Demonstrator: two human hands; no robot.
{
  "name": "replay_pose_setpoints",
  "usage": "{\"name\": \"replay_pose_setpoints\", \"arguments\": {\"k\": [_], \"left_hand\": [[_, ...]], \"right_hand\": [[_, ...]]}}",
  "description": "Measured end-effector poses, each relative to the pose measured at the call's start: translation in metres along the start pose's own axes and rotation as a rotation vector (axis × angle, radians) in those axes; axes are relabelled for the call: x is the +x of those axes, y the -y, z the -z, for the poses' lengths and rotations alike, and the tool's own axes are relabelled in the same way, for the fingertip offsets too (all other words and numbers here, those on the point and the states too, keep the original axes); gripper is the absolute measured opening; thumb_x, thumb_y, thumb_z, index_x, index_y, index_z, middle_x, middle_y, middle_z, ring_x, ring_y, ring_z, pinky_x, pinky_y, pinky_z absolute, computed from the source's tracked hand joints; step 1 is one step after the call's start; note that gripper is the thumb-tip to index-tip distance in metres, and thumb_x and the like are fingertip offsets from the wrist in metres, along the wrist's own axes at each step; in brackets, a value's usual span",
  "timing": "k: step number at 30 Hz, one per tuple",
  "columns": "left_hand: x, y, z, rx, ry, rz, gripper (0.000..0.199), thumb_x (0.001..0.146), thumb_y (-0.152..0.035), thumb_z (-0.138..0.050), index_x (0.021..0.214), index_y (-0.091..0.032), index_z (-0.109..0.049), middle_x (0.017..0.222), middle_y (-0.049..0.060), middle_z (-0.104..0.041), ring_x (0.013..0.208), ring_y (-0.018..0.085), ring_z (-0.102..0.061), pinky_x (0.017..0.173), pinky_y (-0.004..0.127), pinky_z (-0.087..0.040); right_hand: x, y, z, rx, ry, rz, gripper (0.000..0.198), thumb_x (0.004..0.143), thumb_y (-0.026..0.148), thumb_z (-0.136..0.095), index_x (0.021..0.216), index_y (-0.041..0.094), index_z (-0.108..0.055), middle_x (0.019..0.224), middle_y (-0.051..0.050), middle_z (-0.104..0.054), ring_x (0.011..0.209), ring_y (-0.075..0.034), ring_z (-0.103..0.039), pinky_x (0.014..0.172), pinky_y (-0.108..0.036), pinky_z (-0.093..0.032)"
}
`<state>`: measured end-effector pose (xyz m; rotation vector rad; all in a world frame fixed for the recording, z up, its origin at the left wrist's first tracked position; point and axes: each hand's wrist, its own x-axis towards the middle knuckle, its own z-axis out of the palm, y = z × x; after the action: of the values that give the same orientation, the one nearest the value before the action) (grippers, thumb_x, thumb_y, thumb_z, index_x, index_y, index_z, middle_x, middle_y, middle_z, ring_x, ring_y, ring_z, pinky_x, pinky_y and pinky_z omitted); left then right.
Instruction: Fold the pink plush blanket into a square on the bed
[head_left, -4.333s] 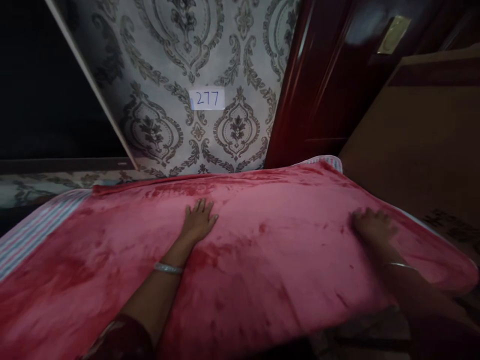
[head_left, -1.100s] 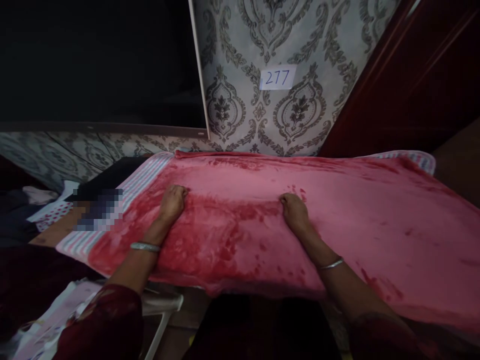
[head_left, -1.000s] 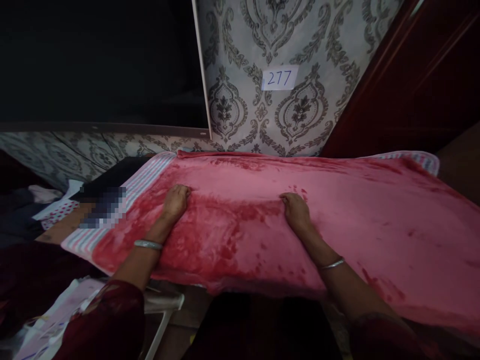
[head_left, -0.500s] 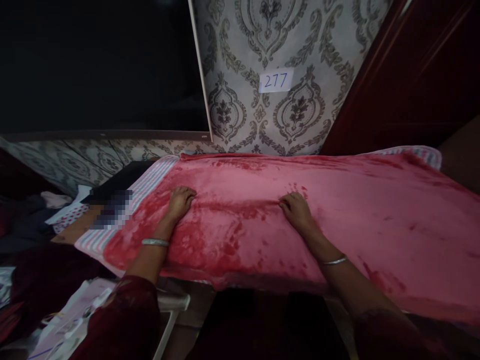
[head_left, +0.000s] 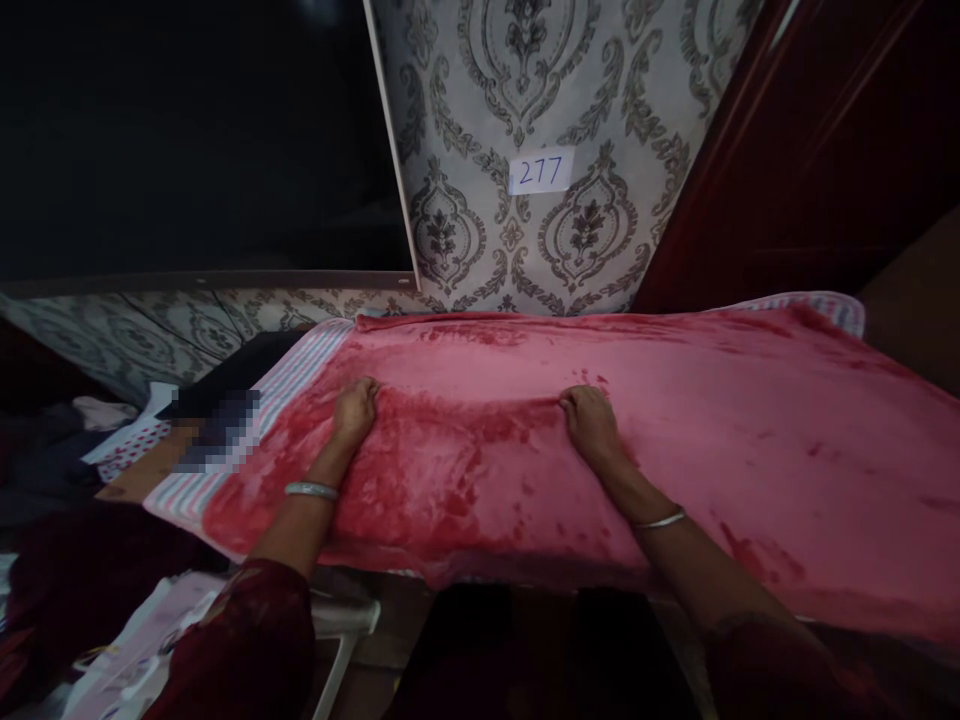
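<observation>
A plush pink-red blanket (head_left: 690,430) is spread over a long surface and fills the middle and right of the head view. My left hand (head_left: 355,410) pinches the blanket left of centre, fingers closed on the cloth. Right of centre, my right hand (head_left: 591,422) grips the same blanket between thumb and fingers. A raised fold of the fabric runs between the two hands. Under the blanket's left edge shows a striped cloth (head_left: 300,365) in white, pink and grey-blue; more of it peeks out at the far right corner.
A large dark television (head_left: 195,140) stands behind on the left. The patterned wall bears a paper label (head_left: 541,171) reading 277. A dark red wooden panel (head_left: 810,170) rises at the right. Clothes and papers (head_left: 135,650) lie low on the left, beside a white metal frame (head_left: 345,620).
The pinched fold between my hands has lifted and looks tauter. My left hand has closed more tightly on the cloth and shifted slightly left. The camera view has shifted a little.
</observation>
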<state>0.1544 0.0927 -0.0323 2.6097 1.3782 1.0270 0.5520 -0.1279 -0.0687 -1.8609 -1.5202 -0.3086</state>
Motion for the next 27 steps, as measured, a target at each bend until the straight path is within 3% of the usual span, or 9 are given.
{"name": "replay_pose_setpoints", "arguments": {"k": [10,16,27], "left_hand": [[0.002,-0.001,0.002,0.114,0.003,0.066,0.025,0.098,-0.039,-0.044,0.097,-0.022,-0.062,0.080,0.008,-0.066,0.080,0.028,-0.065,0.078,0.040,-0.049],[-0.001,-0.006,0.011,0.136,0.093,-0.170,0.031,0.098,-0.038,-0.041,0.094,-0.020,-0.066,0.095,0.013,-0.068,0.097,0.031,-0.062,0.089,0.046,-0.048],[-0.012,-0.003,0.019,0.173,0.184,-0.158,0.021,0.095,-0.031,-0.051,0.099,-0.018,-0.067,0.102,0.015,-0.064,0.106,0.036,-0.060,0.087,0.048,-0.048]], "right_hand": [[-0.001,-0.004,-0.001,-0.043,-0.023,0.008,0.028,0.097,0.015,-0.044,0.104,0.016,-0.071,0.096,-0.014,-0.069,0.094,-0.029,-0.057,0.086,-0.039,-0.042],[-0.005,-0.009,0.002,-0.039,0.011,0.070,0.030,0.098,0.015,-0.044,0.102,0.017,-0.073,0.093,-0.013,-0.069,0.093,-0.028,-0.057,0.085,-0.038,-0.042],[-0.006,-0.010,0.003,-0.021,0.017,0.097,0.031,0.098,0.017,-0.044,0.099,0.016,-0.074,0.092,-0.014,-0.068,0.092,-0.028,-0.058,0.084,-0.039,-0.043]]}}
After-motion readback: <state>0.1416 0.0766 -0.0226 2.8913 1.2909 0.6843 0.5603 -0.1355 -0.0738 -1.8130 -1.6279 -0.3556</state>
